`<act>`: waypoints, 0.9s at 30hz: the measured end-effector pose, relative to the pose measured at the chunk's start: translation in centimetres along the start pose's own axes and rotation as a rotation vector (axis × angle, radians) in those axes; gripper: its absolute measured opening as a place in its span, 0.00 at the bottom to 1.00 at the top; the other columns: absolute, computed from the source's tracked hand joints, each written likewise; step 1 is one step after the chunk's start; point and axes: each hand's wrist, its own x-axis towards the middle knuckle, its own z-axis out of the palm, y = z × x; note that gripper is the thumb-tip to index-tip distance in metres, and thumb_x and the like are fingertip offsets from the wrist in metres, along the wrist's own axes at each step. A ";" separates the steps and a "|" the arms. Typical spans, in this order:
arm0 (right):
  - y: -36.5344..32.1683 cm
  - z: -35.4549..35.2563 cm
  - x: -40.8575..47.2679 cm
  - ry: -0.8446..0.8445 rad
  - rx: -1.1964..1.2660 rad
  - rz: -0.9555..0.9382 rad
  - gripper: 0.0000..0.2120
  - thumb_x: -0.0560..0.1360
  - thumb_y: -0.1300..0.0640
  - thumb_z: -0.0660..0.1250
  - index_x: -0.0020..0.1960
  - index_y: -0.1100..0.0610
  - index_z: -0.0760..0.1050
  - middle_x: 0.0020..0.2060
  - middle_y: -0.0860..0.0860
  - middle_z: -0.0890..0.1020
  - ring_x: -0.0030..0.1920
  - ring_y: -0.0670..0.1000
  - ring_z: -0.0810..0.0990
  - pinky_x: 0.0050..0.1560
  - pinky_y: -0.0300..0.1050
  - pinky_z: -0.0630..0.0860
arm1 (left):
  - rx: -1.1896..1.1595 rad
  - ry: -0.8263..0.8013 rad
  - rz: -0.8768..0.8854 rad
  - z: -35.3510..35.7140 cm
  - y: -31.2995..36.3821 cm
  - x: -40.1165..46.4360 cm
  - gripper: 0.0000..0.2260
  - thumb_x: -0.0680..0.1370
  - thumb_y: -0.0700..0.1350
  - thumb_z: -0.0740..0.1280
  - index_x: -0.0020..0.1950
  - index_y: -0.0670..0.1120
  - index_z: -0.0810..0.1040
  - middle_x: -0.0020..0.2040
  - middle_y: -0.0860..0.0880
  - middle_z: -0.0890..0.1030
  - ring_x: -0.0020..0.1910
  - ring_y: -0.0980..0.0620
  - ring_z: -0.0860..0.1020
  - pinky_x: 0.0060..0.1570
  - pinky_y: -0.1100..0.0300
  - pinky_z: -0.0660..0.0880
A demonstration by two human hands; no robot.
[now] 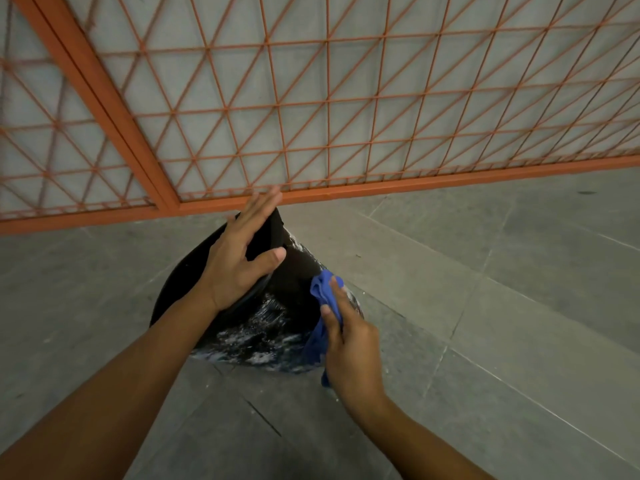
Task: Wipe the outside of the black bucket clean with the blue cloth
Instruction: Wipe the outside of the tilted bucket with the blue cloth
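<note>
Left hand (242,258) lies flat steadying the bucket (277,327); right hand (349,344) pinching the cloth (322,292) should probably scrub those white smears harder.

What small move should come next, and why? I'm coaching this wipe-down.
Probably drag the blue cloth, held in the right hand, down across the white streaks on the black bucket, while the left hand steadies it.

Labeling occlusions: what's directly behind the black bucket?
Behind the black bucket runs the bottom rail of an orange mesh fence, standing on grey floor tiles. The left hand and bucket cover part of that rail.
</note>
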 end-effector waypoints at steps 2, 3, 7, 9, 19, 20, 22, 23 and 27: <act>-1.1 0.1 -0.6 -0.027 0.045 -0.053 0.20 0.78 0.59 0.59 0.67 0.46 0.60 0.63 0.52 0.76 0.59 0.44 0.75 0.60 0.30 0.67 | 0.020 -0.006 0.020 0.1 0.0 -0.1 0.35 0.72 0.60 0.61 0.76 0.50 0.55 0.77 0.53 0.59 0.78 0.51 0.51 0.73 0.36 0.50; -1.4 0.2 0.0 -0.044 0.042 -0.070 0.20 0.78 0.59 0.59 0.68 0.50 0.63 0.65 0.51 0.74 0.64 0.46 0.72 0.63 0.32 0.66 | 0.025 -0.004 0.020 0.1 0.0 -0.1 0.34 0.72 0.59 0.60 0.75 0.50 0.55 0.77 0.52 0.59 0.78 0.50 0.52 0.73 0.36 0.50; -0.2 0.3 1.9 -0.009 0.012 0.015 0.19 0.78 0.58 0.58 0.69 0.52 0.64 0.60 0.59 0.78 0.58 0.55 0.76 0.55 0.38 0.70 | -0.032 0.023 -0.022 -0.2 -0.2 0.2 0.33 0.72 0.58 0.61 0.75 0.51 0.57 0.77 0.51 0.59 0.77 0.51 0.53 0.73 0.38 0.52; -0.5 0.2 0.0 -0.013 0.024 0.000 0.22 0.78 0.59 0.59 0.68 0.47 0.59 0.67 0.48 0.70 0.65 0.48 0.69 0.59 0.24 0.64 | -0.039 0.017 -0.007 -0.3 -0.5 0.2 0.32 0.72 0.57 0.61 0.75 0.51 0.57 0.77 0.51 0.59 0.77 0.51 0.53 0.74 0.38 0.51; -0.8 0.6 -0.5 -0.018 0.102 -0.053 0.23 0.77 0.63 0.60 0.69 0.50 0.59 0.66 0.38 0.60 0.70 0.41 0.59 0.58 0.16 0.54 | -0.031 0.003 0.010 -0.4 -0.3 0.0 0.31 0.71 0.57 0.61 0.73 0.52 0.59 0.76 0.50 0.60 0.77 0.52 0.53 0.75 0.43 0.50; -1.3 0.8 -0.9 -0.034 0.108 -0.101 0.24 0.77 0.63 0.60 0.68 0.48 0.57 0.65 0.35 0.59 0.69 0.38 0.57 0.59 0.16 0.54 | -0.023 0.003 0.017 -0.3 -0.3 0.0 0.31 0.71 0.57 0.60 0.73 0.52 0.59 0.76 0.50 0.60 0.77 0.51 0.52 0.75 0.42 0.50; -1.7 1.1 -0.3 -0.076 0.120 -0.147 0.23 0.78 0.63 0.59 0.68 0.49 0.57 0.65 0.36 0.60 0.69 0.37 0.55 0.59 0.17 0.56 | -0.027 0.010 0.001 -0.4 -0.1 0.2 0.31 0.71 0.57 0.60 0.73 0.53 0.59 0.76 0.51 0.60 0.77 0.53 0.53 0.76 0.45 0.50; -1.3 1.0 0.3 -0.075 0.121 -0.118 0.22 0.78 0.63 0.59 0.69 0.51 0.59 0.66 0.40 0.63 0.69 0.40 0.59 0.59 0.17 0.58 | -0.034 0.016 -0.009 -0.5 -0.1 0.3 0.30 0.71 0.57 0.60 0.72 0.54 0.59 0.76 0.52 0.60 0.77 0.54 0.53 0.76 0.47 0.51; 0.8 0.0 0.2 -0.032 0.003 0.055 0.23 0.78 0.59 0.58 0.69 0.47 0.54 0.60 0.61 0.77 0.46 0.47 0.74 0.43 0.37 0.66 | -0.067 0.025 -0.021 -0.9 -0.1 0.1 0.28 0.71 0.58 0.60 0.71 0.55 0.60 0.76 0.52 0.60 0.77 0.57 0.53 0.76 0.52 0.50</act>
